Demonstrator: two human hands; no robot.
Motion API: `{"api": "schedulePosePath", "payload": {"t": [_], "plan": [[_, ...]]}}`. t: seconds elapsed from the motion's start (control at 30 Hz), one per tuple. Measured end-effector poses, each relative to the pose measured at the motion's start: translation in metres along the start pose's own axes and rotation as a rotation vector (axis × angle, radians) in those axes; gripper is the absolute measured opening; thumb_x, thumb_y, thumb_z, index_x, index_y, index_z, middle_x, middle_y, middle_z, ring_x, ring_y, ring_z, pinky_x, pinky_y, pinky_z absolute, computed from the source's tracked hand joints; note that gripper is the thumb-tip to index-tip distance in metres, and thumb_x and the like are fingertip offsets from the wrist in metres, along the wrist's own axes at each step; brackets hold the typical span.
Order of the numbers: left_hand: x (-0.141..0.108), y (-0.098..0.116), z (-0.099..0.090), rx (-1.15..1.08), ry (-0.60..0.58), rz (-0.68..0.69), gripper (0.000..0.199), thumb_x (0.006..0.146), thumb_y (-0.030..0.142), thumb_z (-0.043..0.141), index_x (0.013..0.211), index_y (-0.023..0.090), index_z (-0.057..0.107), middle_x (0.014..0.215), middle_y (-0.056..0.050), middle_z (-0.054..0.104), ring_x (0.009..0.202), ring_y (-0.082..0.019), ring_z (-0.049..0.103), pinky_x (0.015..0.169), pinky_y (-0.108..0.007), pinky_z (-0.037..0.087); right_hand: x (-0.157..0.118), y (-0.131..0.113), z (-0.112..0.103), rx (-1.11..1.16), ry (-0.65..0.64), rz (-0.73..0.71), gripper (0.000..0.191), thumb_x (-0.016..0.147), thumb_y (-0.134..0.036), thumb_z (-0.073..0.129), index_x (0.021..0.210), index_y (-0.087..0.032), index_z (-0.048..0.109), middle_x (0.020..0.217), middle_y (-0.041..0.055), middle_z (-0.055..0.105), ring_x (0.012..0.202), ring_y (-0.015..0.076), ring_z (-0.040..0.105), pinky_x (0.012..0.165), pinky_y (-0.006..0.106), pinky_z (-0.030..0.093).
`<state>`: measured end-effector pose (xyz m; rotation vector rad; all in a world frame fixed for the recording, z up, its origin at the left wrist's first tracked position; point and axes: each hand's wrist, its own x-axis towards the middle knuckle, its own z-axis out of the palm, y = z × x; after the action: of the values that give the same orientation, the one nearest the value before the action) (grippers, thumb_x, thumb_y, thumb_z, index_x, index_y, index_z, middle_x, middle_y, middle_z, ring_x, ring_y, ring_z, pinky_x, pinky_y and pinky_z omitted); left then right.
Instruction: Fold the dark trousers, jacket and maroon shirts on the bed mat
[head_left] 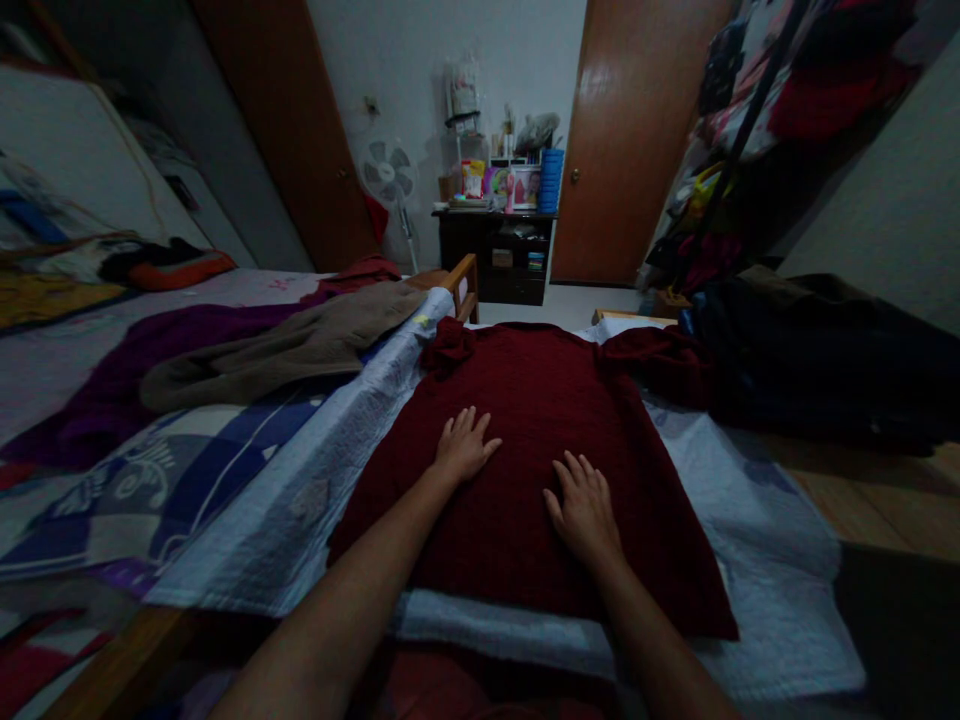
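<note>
A dark red long-sleeved top (525,400) lies spread out on a pale blue padded cloth (765,510). Its hem faces me, and its sleeves are bunched near the far corners. My left hand (466,445) rests flat on the left middle of the garment, fingers spread. On the right middle, a little closer to me, my right hand (583,505) lies palm down with its fingers slightly parted. Neither hand grips the fabric.
Left of the cloth, a bed holds a grey-brown garment (300,345), a purple one (172,345) and a blue patterned blanket (187,480). Dark folded clothes (825,350) are stacked at right. Behind stand a fan (390,172) and a dark cabinet (491,280).
</note>
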<state>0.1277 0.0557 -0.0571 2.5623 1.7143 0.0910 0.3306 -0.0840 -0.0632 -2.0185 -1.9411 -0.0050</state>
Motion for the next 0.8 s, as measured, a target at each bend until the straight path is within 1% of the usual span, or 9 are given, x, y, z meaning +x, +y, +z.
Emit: {"api": "schedulePosePath", "payload": {"t": [0.13,0.27,0.37,0.47,0.53,0.63,0.7,0.73,0.8], "plan": [[0.032,-0.033,-0.008,0.005,-0.060,-0.069,0.068,0.092,0.064,0.025,0.146,0.023,0.034,0.155,-0.013,0.027,0.143,-0.028,0.024,0.111,-0.051,0.023,0.000,0.000,0.000,0.002,-0.011,0.002,0.048,0.090,-0.036,0.045,0.133,-0.016,0.052,0.146,0.0111,0.043,0.137,0.0306,0.032,0.112,0.050,0.023],[0.052,-0.058,-0.015,0.025,-0.087,-0.181,0.067,0.091,0.064,0.026,0.146,0.025,0.035,0.155,-0.014,0.027,0.142,-0.031,0.025,0.110,-0.053,0.024,0.000,0.001,0.001,0.008,-0.014,0.007,0.048,0.090,-0.036,0.045,0.134,-0.015,0.052,0.147,0.0110,0.042,0.137,0.0309,0.032,0.112,0.050,0.023],[0.062,-0.067,-0.019,0.061,-0.061,-0.301,0.066,0.090,0.063,0.031,0.142,0.023,0.040,0.150,-0.018,0.036,0.136,-0.035,0.034,0.106,-0.052,0.029,-0.001,0.002,0.001,0.013,-0.006,0.010,0.049,0.090,-0.037,0.046,0.134,-0.016,0.052,0.147,0.0101,0.042,0.137,0.0304,0.032,0.113,0.050,0.023],[0.070,-0.062,-0.022,0.091,-0.019,-0.379,0.063,0.090,0.058,0.036,0.136,0.016,0.047,0.141,-0.023,0.045,0.131,-0.039,0.040,0.103,-0.056,0.031,-0.001,0.001,0.001,0.015,-0.009,0.012,0.048,0.090,-0.037,0.046,0.134,-0.017,0.052,0.147,0.0095,0.042,0.137,0.0303,0.033,0.113,0.050,0.024],[0.075,-0.052,-0.021,0.093,0.013,-0.337,0.060,0.091,0.054,0.035,0.136,0.015,0.046,0.143,-0.021,0.044,0.134,-0.036,0.036,0.106,-0.053,0.029,-0.001,0.001,0.000,0.022,-0.014,0.015,0.048,0.090,-0.036,0.046,0.134,-0.017,0.052,0.147,0.0095,0.042,0.137,0.0301,0.033,0.113,0.049,0.023],[0.082,-0.035,-0.015,0.031,0.019,-0.118,0.057,0.094,0.051,0.031,0.142,0.021,0.038,0.153,-0.011,0.033,0.142,-0.026,0.026,0.111,-0.043,0.024,-0.001,0.000,0.000,0.031,-0.012,0.015,0.048,0.089,-0.035,0.046,0.134,-0.018,0.052,0.147,0.0098,0.042,0.138,0.0299,0.032,0.113,0.050,0.023],[0.086,-0.027,-0.009,-0.025,-0.018,0.020,0.058,0.095,0.053,0.029,0.144,0.024,0.036,0.155,-0.007,0.029,0.143,-0.024,0.023,0.112,-0.043,0.024,-0.001,0.000,0.000,0.030,-0.010,0.014,0.048,0.089,-0.035,0.046,0.134,-0.018,0.052,0.148,0.0095,0.041,0.138,0.0299,0.031,0.113,0.050,0.023],[0.089,-0.025,-0.006,-0.042,-0.038,0.055,0.059,0.094,0.054,0.029,0.144,0.024,0.036,0.155,-0.007,0.029,0.143,-0.024,0.023,0.112,-0.044,0.024,-0.001,0.000,0.000,0.028,-0.012,0.016,0.049,0.089,-0.035,0.046,0.135,-0.018,0.051,0.148,0.0093,0.041,0.138,0.0299,0.031,0.113,0.049,0.023],[0.093,-0.025,-0.003,-0.043,-0.061,0.049,0.061,0.093,0.057,0.028,0.145,0.025,0.036,0.156,-0.007,0.029,0.143,-0.026,0.023,0.112,-0.045,0.024,-0.001,0.000,-0.001,0.023,-0.018,0.023,0.049,0.089,-0.035,0.047,0.135,-0.018,0.051,0.148,0.0089,0.041,0.139,0.0298,0.031,0.113,0.049,0.023]]}}
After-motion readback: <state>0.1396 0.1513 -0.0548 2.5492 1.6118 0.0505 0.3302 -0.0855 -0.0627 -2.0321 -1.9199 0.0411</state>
